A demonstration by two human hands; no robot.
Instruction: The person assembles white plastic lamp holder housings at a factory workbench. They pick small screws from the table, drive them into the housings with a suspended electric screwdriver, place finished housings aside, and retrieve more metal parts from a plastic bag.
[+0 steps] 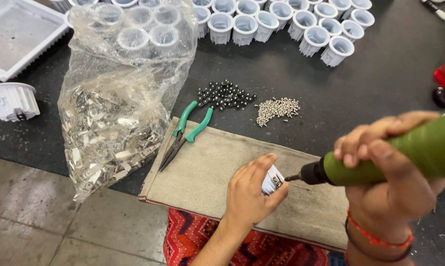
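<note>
Here, one housing [272,179], one screwdriver [390,157].

Small white housing [272,180], green driver [390,160]

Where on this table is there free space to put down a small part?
The grey cloth mat is bare between the green-handled pliers and the left hand. The black tabletop is bare right of the silver screw pile. Crowded: the far edge with white ribbed housings, and around the clear plastic bag of metal clips.

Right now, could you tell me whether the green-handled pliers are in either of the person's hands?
No, the pliers lie untouched on the cloth mat, away from both hands.
</note>
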